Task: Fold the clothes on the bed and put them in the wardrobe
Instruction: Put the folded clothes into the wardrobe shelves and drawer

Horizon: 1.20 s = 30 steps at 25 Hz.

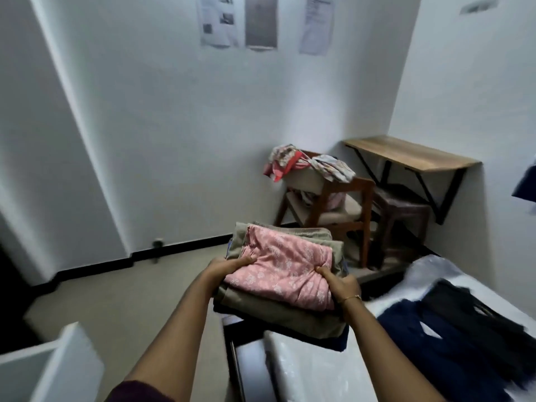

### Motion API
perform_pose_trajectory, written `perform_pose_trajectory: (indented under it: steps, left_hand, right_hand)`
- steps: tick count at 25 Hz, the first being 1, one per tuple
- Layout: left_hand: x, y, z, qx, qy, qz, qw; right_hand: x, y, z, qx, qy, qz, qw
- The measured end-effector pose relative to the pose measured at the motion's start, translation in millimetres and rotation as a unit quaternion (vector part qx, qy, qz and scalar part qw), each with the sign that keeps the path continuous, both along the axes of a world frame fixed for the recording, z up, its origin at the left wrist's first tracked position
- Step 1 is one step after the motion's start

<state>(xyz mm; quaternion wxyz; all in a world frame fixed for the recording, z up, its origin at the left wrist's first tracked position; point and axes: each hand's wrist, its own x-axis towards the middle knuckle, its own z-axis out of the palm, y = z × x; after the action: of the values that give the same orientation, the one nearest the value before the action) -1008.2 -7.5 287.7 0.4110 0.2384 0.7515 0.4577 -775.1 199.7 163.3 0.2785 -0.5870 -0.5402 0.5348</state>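
A stack of folded clothes [284,285] is lifted above the corner of the bed [301,369]; a pink flowered piece lies on top, with khaki and dark pieces under it. My left hand [229,266] grips the stack's left side with its thumb on the pink cloth. My right hand [339,281] grips the right side the same way. On the white mattress at the right lie unfolded dark blue clothes [452,338] and a black garment [475,309]. No wardrobe is clearly in view.
A wooden chair [339,207] draped with patterned cloths stands against the far wall, a brown stool [403,210] beside it. A wall-mounted wooden shelf [412,153] hangs at the right. A white panel [49,369] sits at the lower left. Beige floor lies to the left.
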Motion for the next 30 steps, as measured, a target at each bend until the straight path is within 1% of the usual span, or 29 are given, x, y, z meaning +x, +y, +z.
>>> perform_pose_trajectory:
  steps: [3, 6, 10, 13, 16, 19, 22, 23, 25, 27, 29, 30]
  left_hand:
    - [-35.5, -73.6, 39.5, 0.035, 0.034, 0.076, 0.996]
    - [-74.9, -159.3, 54.5, 0.055, 0.037, 0.167, 0.984]
    - [-128.7, -276.8, 41.1, 0.042, 0.048, 0.281, 0.958]
    - [-161.8, -372.3, 14.7, 0.035, 0.025, 0.371, 0.928]
    - [-170.6, -455.0, -26.7, 0.003, -0.029, 0.428, 0.903]
    - [-160.7, -524.1, -88.9, -0.033, -0.085, 0.469, 0.878]
    - [-138.7, -577.6, -170.5, -0.104, -0.149, 0.495, 0.85]
    - [-126.8, -589.3, -196.2, -0.114, -0.18, 0.504, 0.837]
    - [-105.3, -593.9, -228.3, -0.124, -0.214, 0.513, 0.822]
    - [-87.4, -590.6, -259.1, -0.114, -0.259, 0.547, 0.788]
    - [-69.1, -582.2, -286.7, -0.108, -0.306, 0.595, 0.735]
    - [-62.3, -579.5, -303.2, -0.107, -0.317, 0.619, 0.71]
  right_hand:
    - [-82.2, -25.7, 45.4, 0.071, 0.031, 0.078, 0.994]
    - [-171.3, -76.5, 68.7, 0.08, 0.04, 0.169, 0.982]
    - [-286.2, -162.1, 61.4, 0.074, 0.041, 0.286, 0.955]
    - [-366.1, -241.7, 47.9, 0.09, 0.025, 0.383, 0.919]
    - [-429.4, -323.6, 23.4, 0.125, -0.028, 0.481, 0.867]
    - [-474.6, -391.5, -8.2, 0.137, -0.101, 0.563, 0.809]
    - [-511.3, -443.6, -47.4, 0.139, -0.169, 0.654, 0.725]
    - [-523.0, -459.1, -63.1, 0.138, -0.193, 0.679, 0.694]
    - [-537.1, -478.7, -93.3, 0.125, -0.244, 0.709, 0.65]
    - [-552.0, -499.3, -127.9, 0.121, -0.286, 0.736, 0.602]
    - [-558.2, -521.6, -155.9, 0.123, -0.302, 0.782, 0.532]
    - [-558.2, -531.8, -168.8, 0.125, -0.302, 0.8, 0.504]
